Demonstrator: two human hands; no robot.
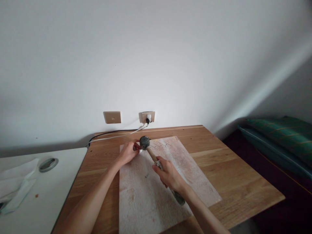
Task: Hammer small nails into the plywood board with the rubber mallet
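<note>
While the right hand (pixel 169 174) gripped the hammer (pixel 152 154) over the board (pixel 140 198) on the table (pixel 214 164), the left hand (pixel 128 153) curled beside the hammer's head, its hold impossible to tell. A stray swing so close could have struck those fingers or bent the nearby nails (pixel 166 145). No container was in view.

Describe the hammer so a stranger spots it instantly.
Find the wooden table against the wall, then the pale board on it. Over that board, the right hand grips the hammer. Its bulky dark head dwarfs the thin nails nearby.
</note>
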